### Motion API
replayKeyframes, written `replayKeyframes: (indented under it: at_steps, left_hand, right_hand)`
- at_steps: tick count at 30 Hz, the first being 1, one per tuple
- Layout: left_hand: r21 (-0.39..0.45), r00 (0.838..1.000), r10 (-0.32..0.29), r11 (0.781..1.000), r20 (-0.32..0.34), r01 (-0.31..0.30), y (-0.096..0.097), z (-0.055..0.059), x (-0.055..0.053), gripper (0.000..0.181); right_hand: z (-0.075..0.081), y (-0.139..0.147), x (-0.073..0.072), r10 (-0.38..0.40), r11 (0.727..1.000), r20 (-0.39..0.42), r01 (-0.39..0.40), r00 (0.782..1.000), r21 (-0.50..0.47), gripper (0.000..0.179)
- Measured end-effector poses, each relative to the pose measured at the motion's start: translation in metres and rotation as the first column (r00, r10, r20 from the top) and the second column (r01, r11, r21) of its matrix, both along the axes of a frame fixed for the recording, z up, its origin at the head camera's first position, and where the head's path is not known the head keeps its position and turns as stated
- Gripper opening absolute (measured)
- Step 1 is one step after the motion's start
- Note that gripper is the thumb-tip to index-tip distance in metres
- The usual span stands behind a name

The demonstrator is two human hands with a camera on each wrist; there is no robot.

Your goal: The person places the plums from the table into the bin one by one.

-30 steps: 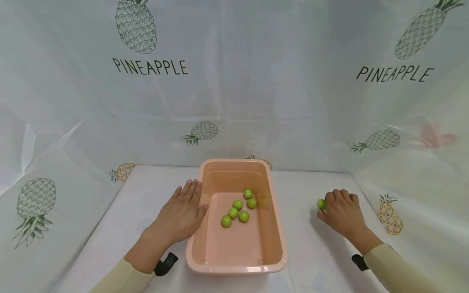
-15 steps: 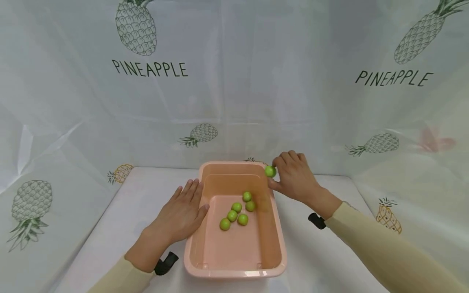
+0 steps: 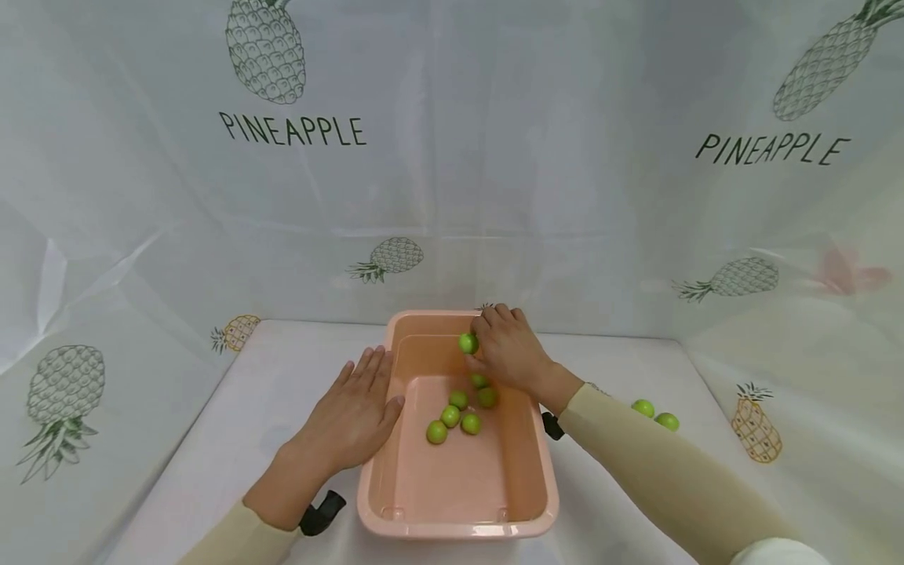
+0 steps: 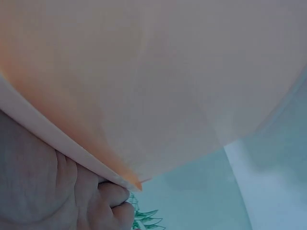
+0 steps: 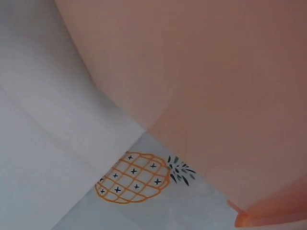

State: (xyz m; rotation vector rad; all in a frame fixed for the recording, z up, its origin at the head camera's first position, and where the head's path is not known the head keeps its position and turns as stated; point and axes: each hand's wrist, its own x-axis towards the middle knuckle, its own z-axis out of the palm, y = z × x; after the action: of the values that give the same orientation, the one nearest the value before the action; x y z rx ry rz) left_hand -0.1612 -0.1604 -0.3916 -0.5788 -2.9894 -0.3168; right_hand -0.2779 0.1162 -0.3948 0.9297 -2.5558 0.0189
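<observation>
My right hand (image 3: 510, 351) pinches a small round green fruit (image 3: 468, 344) between thumb and fingers, over the far right part of a peach-pink plastic bin (image 3: 452, 527). Several more green fruits (image 3: 450, 416) lie on the bin's floor, below and in front of that hand. Along the bin's left rim rests my left hand (image 3: 351, 416), palm down with straight fingers. In the left wrist view, the left hand (image 4: 72, 191) lies against the rim, beside the bin's pale outer wall (image 4: 158, 96). The right wrist view shows the bin's side (image 5: 201, 96), but no hand.
Two loose green fruits, one nearer (image 3: 667, 422) and one behind it (image 3: 643, 408), lie on the white-covered table (image 3: 282, 369) right of the bin, just past the right sleeve. A pineapple-print sheet (image 3: 494, 157) hangs behind the table and at its sides.
My right hand has carried one green fruit from the table at right, past the bin's far right corner, to over its inside. The left hand has stayed at the left rim.
</observation>
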Motion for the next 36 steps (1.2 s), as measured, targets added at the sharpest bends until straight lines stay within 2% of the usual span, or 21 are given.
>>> replayKeyframes:
  at_steps: [7, 17, 25, 30, 36]
  left_hand:
    - [-0.011, 1.000, 0.004, 1.000, 0.008, -0.004, 0.0025, -0.0006, -0.0006, 0.070]
    - [-0.007, 1.000, 0.001, 1.000, 0.021, -0.001, 0.0013, -0.0002, 0.0012, 0.070]
    - [-0.010, 1.000, 0.005, 1.000, -0.005, -0.005, 0.0016, 0.0001, 0.0001, 0.070]
    - [-0.020, 1.000, 0.010, 1.000, -0.005, -0.010, 0.0015, 0.0008, 0.0003, 0.070]
    - [-0.038, 1.000, 0.009, 0.999, 0.006, -0.008, 0.0029, 0.0016, -0.0003, 0.071]
  right_hand:
    - [-0.0072, 0.0017, 0.0000, 0.005, 1.000, -0.049, -0.006, 0.999, -0.012, 0.030]
    - [-0.0085, 0.0008, 0.0006, -0.033, 0.999, -0.033, 0.033, 0.999, 0.014, 0.036]
    - [-0.0070, 0.0002, -0.0001, -0.033, 0.999, -0.081, 0.034, 0.996, 0.009, 0.032]
    - [-0.0074, -0.0002, 0.0002, -0.047, 0.999, -0.146, 0.050, 0.988, 0.018, 0.031]
    - [-0.0065, 0.0066, 0.0039, -0.087, 0.994, -0.160, 0.075, 0.983, -0.080, 0.031]
